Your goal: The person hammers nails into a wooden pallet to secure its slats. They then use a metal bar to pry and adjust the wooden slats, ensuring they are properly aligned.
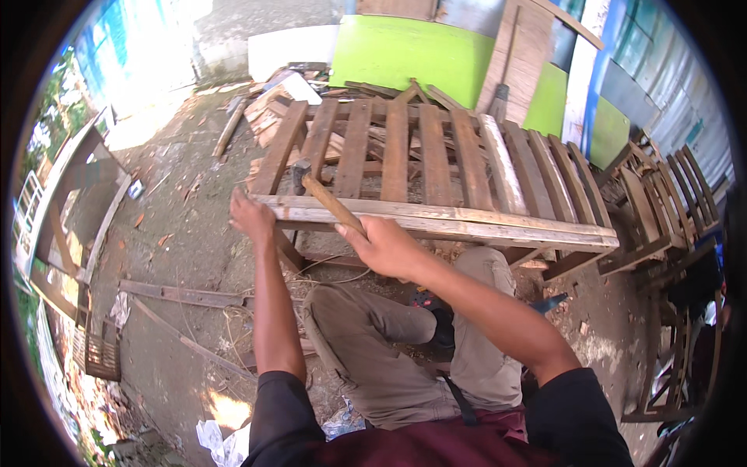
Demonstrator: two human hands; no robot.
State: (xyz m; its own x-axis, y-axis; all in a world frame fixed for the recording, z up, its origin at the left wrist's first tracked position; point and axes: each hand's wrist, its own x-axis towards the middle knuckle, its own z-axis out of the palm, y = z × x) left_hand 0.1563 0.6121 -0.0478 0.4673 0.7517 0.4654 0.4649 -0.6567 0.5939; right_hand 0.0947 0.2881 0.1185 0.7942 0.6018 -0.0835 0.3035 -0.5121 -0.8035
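1. While the work is steadied from the left, the left hand [250,215] is seen curled over the near left corner of the slatted wooden frame [436,167], fingers wrapped on the front rail [467,222]; that grip is best kept firm and well clear of the striking spot.
2. Just right of it, the hammer [323,194] is held with its dark head [301,170] at the left end of the rail, close to the first slat (whether a nail stands under it cannot be told). The head should be brought down square, so the blow is not glanced off toward the left hand's fingers.
3. Further right, the right hand [387,247] is closed in a fist around the lower end of the wooden handle, at the rail's near edge. A hold this far down the handle gives good swing; short, controlled taps are advisable, since the left hand lies near.
4. Below, the person's knees are tucked under the frame, which is tilted up toward the green boards [405,54]; the rail should be kept braced against them.
5. At far right, stacked wooden frames [661,194] stand well apart and are not in the way.
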